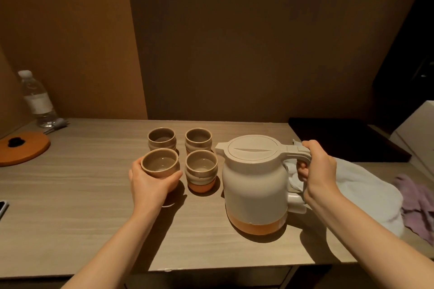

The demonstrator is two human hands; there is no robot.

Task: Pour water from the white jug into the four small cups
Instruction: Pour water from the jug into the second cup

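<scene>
Clear plastic: a water bottle point(37, 98) with a white cap is stood at the far left of the tabletop point(94, 206); its pale label carries no writing that can be read.
Orange disc: a round mat point(23, 148) with a dark object on it is laid near the bottle.
Cups: four small cups point(180, 157) are grouped in a square at the middle; all appear empty.
Left hand point(150, 183): it is wrapped around the near-left cup point(160, 166).
White jug point(256, 183): it is stood upright just right of the cups, lid closed, with an orange band at the base; its contents are hidden.
Right hand point(317, 169): it is closed around the jug's handle.
Cloths: a white cloth point(366, 190) and a purple cloth point(418, 204) are laid at the right.
</scene>
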